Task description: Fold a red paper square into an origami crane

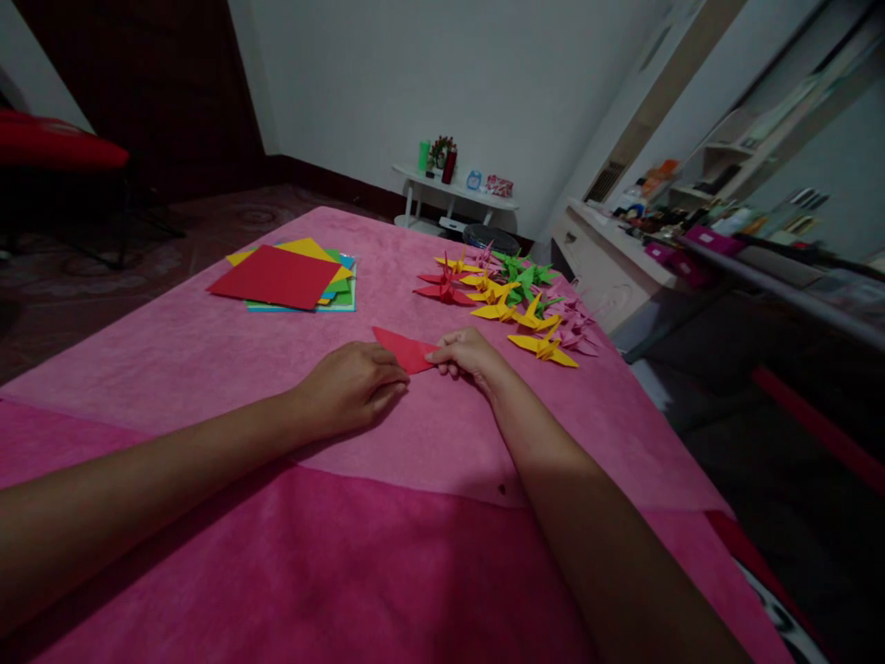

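Observation:
A folded red sheet of origami paper (407, 351), roughly triangular, lies between my hands near the middle of the table. My right hand (465, 355) pinches its right corner between thumb and fingers. At its lower left edge, the bent fingers of my left hand (359, 380) are closed together against the paper; the fingertips are partly hidden. Beyond my right hand stand several folded paper cranes: a red crane (444, 288), a yellow crane (544, 349), a green crane (524, 272) and a pink crane (572, 323) among them.
At the back left lies a stack of coloured paper squares, a red sheet (277, 277) on top. A pink cloth (207, 355) covers the table. Behind it stands a white shelf (456, 187) with small items. To the right is a cluttered dresser (608, 242); a red chair (59, 143) is far left.

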Demonstrator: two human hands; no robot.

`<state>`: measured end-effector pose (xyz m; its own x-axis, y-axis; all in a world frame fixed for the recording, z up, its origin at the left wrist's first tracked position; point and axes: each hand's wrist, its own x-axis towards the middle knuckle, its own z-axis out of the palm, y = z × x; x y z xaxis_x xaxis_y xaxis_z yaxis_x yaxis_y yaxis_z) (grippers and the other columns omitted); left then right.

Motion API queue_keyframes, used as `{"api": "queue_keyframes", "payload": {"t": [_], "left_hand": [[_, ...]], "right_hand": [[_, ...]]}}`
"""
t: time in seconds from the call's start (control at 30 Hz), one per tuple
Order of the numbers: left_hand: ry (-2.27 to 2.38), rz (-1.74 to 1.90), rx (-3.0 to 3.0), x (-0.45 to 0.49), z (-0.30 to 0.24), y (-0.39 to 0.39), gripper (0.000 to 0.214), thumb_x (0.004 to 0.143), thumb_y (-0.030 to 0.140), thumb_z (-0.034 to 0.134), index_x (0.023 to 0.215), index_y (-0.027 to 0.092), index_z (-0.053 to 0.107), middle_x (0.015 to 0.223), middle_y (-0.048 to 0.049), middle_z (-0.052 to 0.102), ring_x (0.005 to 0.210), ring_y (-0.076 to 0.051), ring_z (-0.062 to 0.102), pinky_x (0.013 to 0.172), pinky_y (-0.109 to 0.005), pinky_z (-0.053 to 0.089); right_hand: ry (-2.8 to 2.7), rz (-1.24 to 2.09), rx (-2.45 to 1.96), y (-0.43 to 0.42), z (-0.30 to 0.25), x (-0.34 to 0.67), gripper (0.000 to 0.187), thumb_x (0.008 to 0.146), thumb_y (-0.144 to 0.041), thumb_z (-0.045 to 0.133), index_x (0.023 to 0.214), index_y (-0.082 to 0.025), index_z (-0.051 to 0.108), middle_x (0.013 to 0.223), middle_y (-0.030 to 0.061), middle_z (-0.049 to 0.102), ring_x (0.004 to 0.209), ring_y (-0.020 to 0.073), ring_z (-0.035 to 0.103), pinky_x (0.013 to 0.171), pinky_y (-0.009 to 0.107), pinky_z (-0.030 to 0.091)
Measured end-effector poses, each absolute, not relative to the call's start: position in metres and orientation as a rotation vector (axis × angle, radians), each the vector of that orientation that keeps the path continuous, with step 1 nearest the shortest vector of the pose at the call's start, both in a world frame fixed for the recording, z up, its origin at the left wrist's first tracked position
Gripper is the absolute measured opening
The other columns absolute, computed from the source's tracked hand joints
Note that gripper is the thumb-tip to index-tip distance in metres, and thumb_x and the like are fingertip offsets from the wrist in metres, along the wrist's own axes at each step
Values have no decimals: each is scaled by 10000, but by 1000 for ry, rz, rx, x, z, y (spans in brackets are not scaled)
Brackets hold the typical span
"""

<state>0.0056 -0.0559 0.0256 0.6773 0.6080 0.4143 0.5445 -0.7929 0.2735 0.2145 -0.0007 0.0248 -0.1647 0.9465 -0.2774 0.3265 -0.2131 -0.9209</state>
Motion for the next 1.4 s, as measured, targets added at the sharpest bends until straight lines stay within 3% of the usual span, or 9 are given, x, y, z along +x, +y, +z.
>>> {"api": "queue_keyframes", "payload": {"t": [0.1,0.23,0.4,0.6,0.77,0.87,0.93,1.27,1.4], "left_hand": [[1094,800,2622,12,32,-47,230,877,256,496,870,175,712,853,-65,694,818,-185,622,765,-313,468],[1376,1203,1931,19,26,-24,217,842,325,554,787,136,644,770,-59,667,699,-156,605,664,-282,463],[1095,1179,1273,26,13,-8,428,709,473,710,923,112,625,784,-71,694,649,-144,627,604,-250,476],[1094,1193,1253,24,16,-13,355,678,438,739,617,108,623,539,-2,590,471,-72,469,472,-195,327],[1066,1089,1287,18,18,-14,343,676,430,732,605,113,622,526,2,571,459,-66,441,465,-193,298],[1059,1006,1331,17,17,-14,330,671,421,732,615,114,624,529,6,558,456,-65,423,458,-195,283],[1056,968,1361,18,16,-15,328,682,429,719,629,117,631,533,9,551,456,-65,411,456,-194,278],[1028,914,1522,17,15,-19,397,749,473,629,570,121,591,508,2,515,461,-69,372,466,-208,237],[1015,903,1554,15,13,-18,395,762,466,613,569,122,581,502,8,485,462,-68,351,468,-212,225]], "right_hand": [[-1390,1323,-1462,-3,21,220,225,617,-254,709,515,-155,534,405,-34,542,312,34,375,313,152,236],[-1144,1238,-1258,-6,15,224,272,609,-352,739,580,-159,550,461,-28,563,354,49,421,343,159,289],[-1059,1187,-1148,-14,11,211,271,638,-375,736,629,-158,574,517,-24,579,398,62,449,376,173,314],[-1128,1216,-1124,-20,11,200,294,676,-405,721,643,-151,576,534,-18,585,411,67,471,399,182,357],[-1182,1250,-1160,-18,14,197,397,596,-427,777,864,-173,632,705,-6,667,511,96,546,437,194,402],[-1229,1284,-1053,-18,15,196,411,575,-380,800,901,-174,659,868,12,706,670,130,617,598,231,481],[-1273,1300,-1026,-19,13,196,386,599,-369,795,902,-159,684,865,20,713,703,143,622,674,256,486],[-1295,1318,-1100,-21,11,200,281,655,-404,761,784,-155,736,770,34,723,639,156,622,626,265,478],[-1276,1424,-1052,-22,18,201,331,596,-381,805,843,-168,746,824,35,737,686,170,650,687,285,506]]}}
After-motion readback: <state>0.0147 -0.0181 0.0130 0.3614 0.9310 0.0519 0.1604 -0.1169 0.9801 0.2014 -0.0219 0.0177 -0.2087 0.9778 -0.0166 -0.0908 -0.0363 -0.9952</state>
